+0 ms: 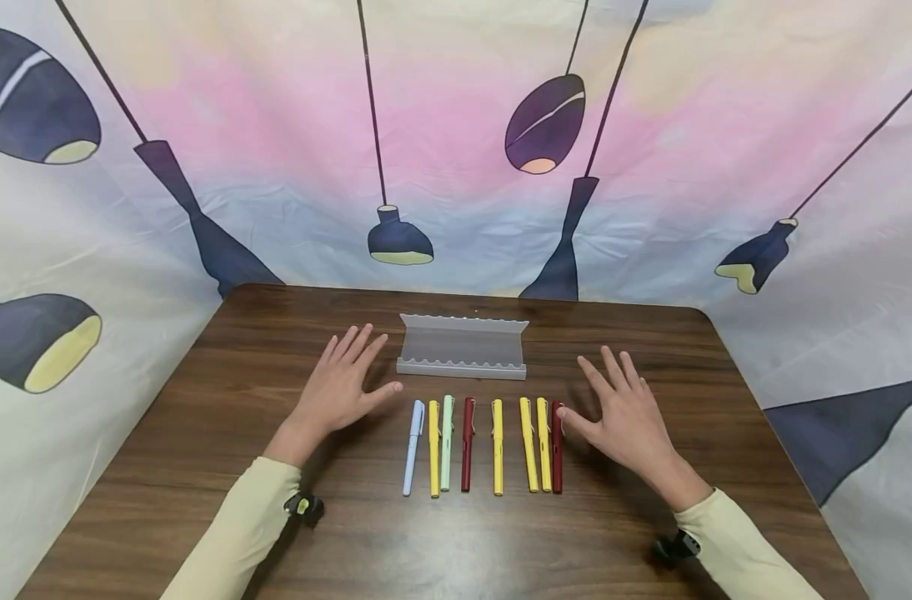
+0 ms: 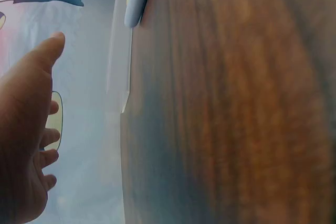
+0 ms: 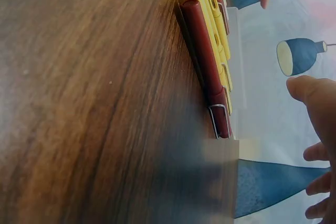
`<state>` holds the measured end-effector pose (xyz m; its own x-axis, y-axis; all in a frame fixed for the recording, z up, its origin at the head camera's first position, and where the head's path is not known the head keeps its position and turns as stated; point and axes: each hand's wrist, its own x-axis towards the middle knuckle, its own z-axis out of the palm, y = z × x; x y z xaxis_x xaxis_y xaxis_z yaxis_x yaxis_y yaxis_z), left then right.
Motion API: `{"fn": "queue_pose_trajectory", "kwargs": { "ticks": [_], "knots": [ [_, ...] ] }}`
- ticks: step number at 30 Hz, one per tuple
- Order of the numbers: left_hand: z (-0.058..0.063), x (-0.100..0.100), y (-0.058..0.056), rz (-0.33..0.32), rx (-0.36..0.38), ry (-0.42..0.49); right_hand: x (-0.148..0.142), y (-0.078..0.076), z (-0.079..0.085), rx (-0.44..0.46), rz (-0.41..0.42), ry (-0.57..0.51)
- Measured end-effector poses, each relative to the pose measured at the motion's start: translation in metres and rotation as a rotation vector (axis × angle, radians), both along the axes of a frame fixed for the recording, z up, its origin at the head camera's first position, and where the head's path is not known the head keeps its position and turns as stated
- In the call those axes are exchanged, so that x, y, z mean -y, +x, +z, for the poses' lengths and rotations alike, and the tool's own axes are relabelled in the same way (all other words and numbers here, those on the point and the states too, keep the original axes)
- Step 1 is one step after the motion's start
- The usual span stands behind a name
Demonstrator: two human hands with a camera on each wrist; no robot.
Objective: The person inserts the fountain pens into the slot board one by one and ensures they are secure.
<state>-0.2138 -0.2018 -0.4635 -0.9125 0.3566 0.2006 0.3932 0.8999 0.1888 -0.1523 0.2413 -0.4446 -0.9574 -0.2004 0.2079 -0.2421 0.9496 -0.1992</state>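
Note:
Several capped pens lie side by side on the table. From the left come a light blue pen [image 1: 413, 448], a yellow pen [image 1: 434, 450], a mint green pen [image 1: 447, 443] and a dark red pen [image 1: 467, 445]. Further right are a yellow pen [image 1: 497, 447], two more yellow pens and a dark red pen [image 1: 557, 450]. Behind them stands a grey pen tray [image 1: 462, 343] with notched edges. My left hand [image 1: 338, 390], fingers spread, hovers left of the tray, holding nothing. My right hand [image 1: 627, 413] is likewise spread, its thumb over or beside the rightmost dark red pen [image 3: 203, 51].
The wooden table [image 1: 381, 542] ends at the back against a hanging cloth [image 1: 456, 150] printed with lamps. Both wrists carry small black cameras, one by the left sleeve [image 1: 303, 507] and one by the right sleeve [image 1: 677, 547].

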Motion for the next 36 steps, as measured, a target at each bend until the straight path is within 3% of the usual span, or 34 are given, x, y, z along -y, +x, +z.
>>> {"fn": "queue_pose_trajectory", "kwargs": {
  "ticks": [12, 24, 36],
  "knots": [
    [0.003, 0.0, -0.022, -0.086, 0.145, 0.138, -0.004, 0.006, -0.009, 0.001, -0.004, -0.117],
    [-0.004, 0.001, -0.05, -0.167, 0.204, 0.213, 0.001, 0.009, -0.024, -0.006, 0.005, -0.237],
    [-0.003, -0.009, -0.068, -0.205, 0.289, 0.232, 0.011, 0.004, -0.03, 0.123, -0.032, -0.363]
  ]
}}
